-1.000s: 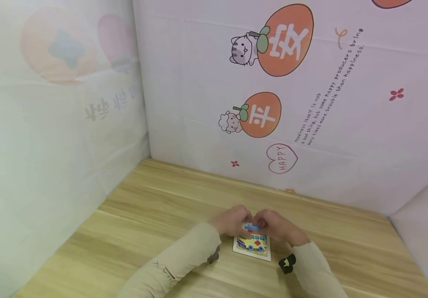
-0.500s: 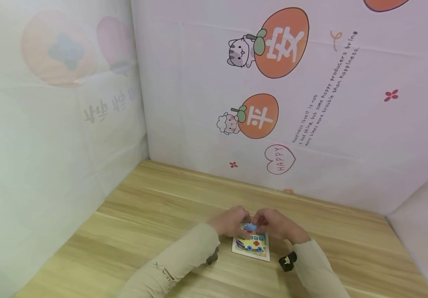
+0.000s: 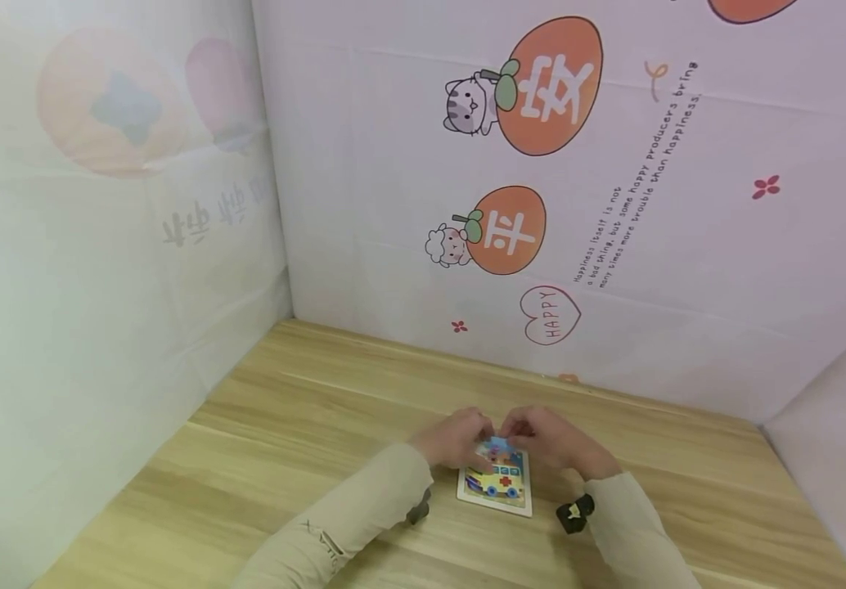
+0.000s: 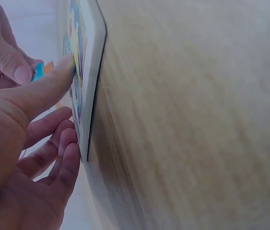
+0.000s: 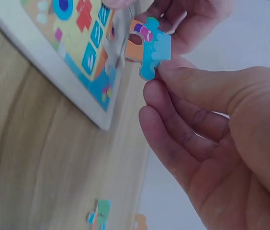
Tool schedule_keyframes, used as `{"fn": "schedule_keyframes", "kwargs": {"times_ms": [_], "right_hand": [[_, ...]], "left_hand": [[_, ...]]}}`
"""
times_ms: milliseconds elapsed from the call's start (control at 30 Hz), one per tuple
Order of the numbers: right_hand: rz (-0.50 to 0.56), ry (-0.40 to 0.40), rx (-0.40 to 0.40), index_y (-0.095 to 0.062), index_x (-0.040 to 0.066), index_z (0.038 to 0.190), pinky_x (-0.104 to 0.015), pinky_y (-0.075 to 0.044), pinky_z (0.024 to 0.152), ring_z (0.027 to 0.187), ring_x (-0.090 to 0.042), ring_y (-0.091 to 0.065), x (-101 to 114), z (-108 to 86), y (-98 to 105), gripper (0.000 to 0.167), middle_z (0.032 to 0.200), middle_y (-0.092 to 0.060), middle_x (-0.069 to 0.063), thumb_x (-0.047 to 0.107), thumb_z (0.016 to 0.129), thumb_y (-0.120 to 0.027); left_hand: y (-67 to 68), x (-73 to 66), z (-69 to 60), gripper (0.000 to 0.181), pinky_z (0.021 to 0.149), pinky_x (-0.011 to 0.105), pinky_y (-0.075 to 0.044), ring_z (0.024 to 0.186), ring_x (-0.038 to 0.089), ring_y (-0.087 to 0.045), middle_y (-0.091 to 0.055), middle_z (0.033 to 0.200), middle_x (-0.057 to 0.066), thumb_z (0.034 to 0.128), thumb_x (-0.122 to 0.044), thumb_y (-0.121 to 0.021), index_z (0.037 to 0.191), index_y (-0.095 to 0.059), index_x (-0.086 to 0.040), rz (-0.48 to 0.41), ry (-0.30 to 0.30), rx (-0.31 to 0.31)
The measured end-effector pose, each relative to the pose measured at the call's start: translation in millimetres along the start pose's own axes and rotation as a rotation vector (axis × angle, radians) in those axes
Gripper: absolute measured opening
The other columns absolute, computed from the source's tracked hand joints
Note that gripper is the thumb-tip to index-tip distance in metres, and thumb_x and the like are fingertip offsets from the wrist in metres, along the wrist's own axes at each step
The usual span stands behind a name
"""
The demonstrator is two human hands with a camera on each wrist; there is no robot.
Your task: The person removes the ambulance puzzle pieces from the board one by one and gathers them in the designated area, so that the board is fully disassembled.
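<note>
A framed jigsaw puzzle point(image 3: 495, 506) with a yellow ambulance picture lies on the table between my hands. My left hand point(image 3: 458, 439) holds its left side, thumb pressed on the picture and curled fingers against the frame's edge in the left wrist view. At the puzzle's far end, my right hand point(image 3: 548, 439) pinches a blue and orange puzzle piece point(image 5: 156, 50) between thumb and fingers. The right wrist view shows this piece tilted up above the board, close to the left hand's fingers. Part of the picture is hidden under the left thumb.
Another loose puzzle piece point(image 5: 101, 213), green, blue and orange, lies on the wooden table point(image 3: 283, 409) in the right wrist view. White printed cloth walls point(image 3: 393, 164) enclose the table at the back and sides. A black wrist device point(image 3: 575, 514) sits at the right cuff.
The right hand has moved slightly up and away from the left, uncovering more of the puzzle's upper part. The left hand stays on the board. The head view has shifted a little.
</note>
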State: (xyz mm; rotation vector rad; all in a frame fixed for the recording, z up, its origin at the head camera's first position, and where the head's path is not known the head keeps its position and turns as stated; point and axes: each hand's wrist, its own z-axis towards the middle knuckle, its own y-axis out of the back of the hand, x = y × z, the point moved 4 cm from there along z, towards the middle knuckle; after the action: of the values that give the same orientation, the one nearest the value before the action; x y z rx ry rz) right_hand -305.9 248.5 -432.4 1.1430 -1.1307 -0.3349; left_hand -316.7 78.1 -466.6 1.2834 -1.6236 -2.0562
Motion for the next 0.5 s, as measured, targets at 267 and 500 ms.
{"fn": "schedule_keyframes", "kwargs": {"times_ms": [267, 500], "right_hand": [[-0.003, -0.017, -0.016, -0.072, 0.014, 0.101, -0.023, -0.056, 0.081, 0.09, -0.004, -0.064, -13, -18.0, 15, 0.01, 0.099, -0.072, 0.004, 0.006, 0.101, -0.067], [-0.036, -0.009, -0.064, -0.072, 0.013, 0.095, -0.022, -0.053, 0.075, 0.083, -0.001, -0.059, -35, -41.5, 32, 0.012, 0.091, -0.071, 0.005, 0.003, 0.099, -0.069]], "left_hand": [[1.1, -1.7, -1.8, 0.047, 0.099, 0.021, -0.053, 0.106, 0.008, -0.06, -0.067, 0.116, -0.001, 0.0859, -0.035, -0.089, 0.122, -0.072, -0.01, 0.027, -0.006, -0.001], [-0.8, -0.7, -0.8, 0.048, 0.098, 0.02, -0.052, 0.106, 0.008, -0.06, -0.067, 0.117, -0.001, 0.0872, -0.036, -0.088, 0.123, -0.071, -0.009, 0.054, -0.022, 0.0]]}}
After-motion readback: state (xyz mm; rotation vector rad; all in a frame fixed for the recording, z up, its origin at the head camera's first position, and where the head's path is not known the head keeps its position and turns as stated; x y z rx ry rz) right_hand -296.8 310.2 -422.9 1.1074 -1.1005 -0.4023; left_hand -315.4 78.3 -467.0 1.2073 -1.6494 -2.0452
